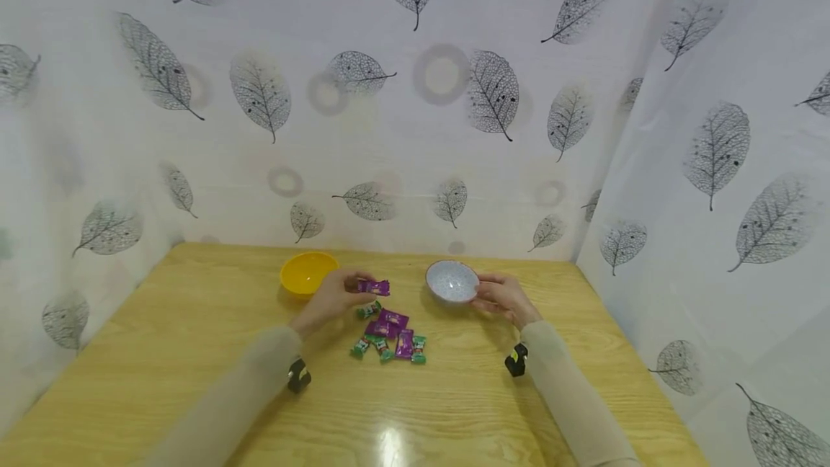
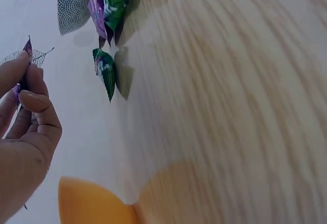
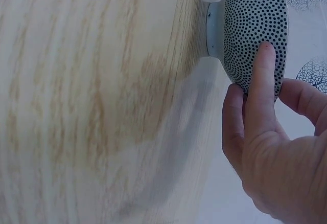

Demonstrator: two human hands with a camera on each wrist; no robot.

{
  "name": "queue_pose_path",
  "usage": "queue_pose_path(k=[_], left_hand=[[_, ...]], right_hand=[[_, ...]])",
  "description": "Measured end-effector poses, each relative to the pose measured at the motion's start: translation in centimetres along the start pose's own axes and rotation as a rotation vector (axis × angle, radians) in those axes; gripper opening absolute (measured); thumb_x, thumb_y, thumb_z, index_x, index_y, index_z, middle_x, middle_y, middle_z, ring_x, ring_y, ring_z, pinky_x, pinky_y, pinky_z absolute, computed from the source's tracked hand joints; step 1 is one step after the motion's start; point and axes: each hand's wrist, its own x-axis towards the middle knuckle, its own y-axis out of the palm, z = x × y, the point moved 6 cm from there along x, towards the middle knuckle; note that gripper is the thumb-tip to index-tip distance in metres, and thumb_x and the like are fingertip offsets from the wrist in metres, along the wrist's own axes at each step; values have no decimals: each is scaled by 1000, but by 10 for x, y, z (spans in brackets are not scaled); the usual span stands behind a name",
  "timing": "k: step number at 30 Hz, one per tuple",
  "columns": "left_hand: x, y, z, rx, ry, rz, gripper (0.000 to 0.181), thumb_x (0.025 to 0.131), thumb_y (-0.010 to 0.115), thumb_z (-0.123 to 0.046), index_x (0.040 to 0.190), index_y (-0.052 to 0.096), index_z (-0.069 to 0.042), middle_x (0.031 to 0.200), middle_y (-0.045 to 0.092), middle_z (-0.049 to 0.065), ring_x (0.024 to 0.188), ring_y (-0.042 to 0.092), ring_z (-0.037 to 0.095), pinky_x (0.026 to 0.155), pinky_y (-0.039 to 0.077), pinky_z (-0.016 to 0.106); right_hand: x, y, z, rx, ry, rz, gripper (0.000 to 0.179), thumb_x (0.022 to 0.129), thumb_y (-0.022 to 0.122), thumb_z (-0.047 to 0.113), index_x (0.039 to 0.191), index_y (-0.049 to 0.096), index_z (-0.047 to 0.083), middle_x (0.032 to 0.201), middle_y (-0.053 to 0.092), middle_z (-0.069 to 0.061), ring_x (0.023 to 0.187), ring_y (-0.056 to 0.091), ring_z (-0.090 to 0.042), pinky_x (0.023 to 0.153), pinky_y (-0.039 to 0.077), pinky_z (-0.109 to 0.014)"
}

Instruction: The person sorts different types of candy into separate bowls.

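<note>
My left hand point(image 1: 329, 300) pinches a purple-wrapped candy point(image 1: 375, 287) between thumb and fingers, held above the table. In the left wrist view the same candy shows edge-on at the fingertips. My right hand point(image 1: 507, 297) holds the near right side of a speckled bowl point(image 1: 452, 281) with a reddish rim. The right wrist view shows its dotted outer wall point(image 3: 253, 24), with fingers against the outside and the thumb at the rim. Several purple candies point(image 1: 393, 318) and green candies point(image 1: 418, 349) lie in a loose group between and in front of the hands.
A yellow bowl point(image 1: 303, 273) stands at the back left, just beyond my left hand. The wooden table point(image 1: 402, 409) ends at the back against a leaf-printed sheet point(image 1: 415, 128), which also hangs along both sides. Each wrist carries a small black device point(image 1: 516, 359).
</note>
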Motion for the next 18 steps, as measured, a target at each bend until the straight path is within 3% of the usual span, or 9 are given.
queue_pose_path(k=[7, 14, 18], left_hand=[[12, 15, -6, 18, -31, -52, 31, 84, 78, -25, 113, 68, -17, 108, 69, 2, 98, 63, 19, 91, 55, 38], [22, 29, -16, 9, -84, -99, 31, 83, 79, -27, 110, 67, -17, 105, 70, 4, 99, 65, 22, 86, 58, 37], [28, 36, -21, 17, -88, -101, 33, 81, 80, -27, 111, 69, -16, 106, 69, 4, 98, 63, 22, 86, 57, 38]], right_hand=[[1, -2, 0, 5, -1, -1, 50, 95, 56, -2, 143, 41, -9, 138, 45, -34, 88, 71, -21, 79, 60, -26], [1, -3, 0, 1, 1, -14, 49, 94, 56, -3, 141, 42, -9, 136, 48, -33, 106, 65, -32, 81, 59, -27], [1, -2, 0, 2, 0, -11, 50, 94, 56, -4, 142, 42, -9, 136, 48, -33, 101, 68, -28, 80, 60, -26]])
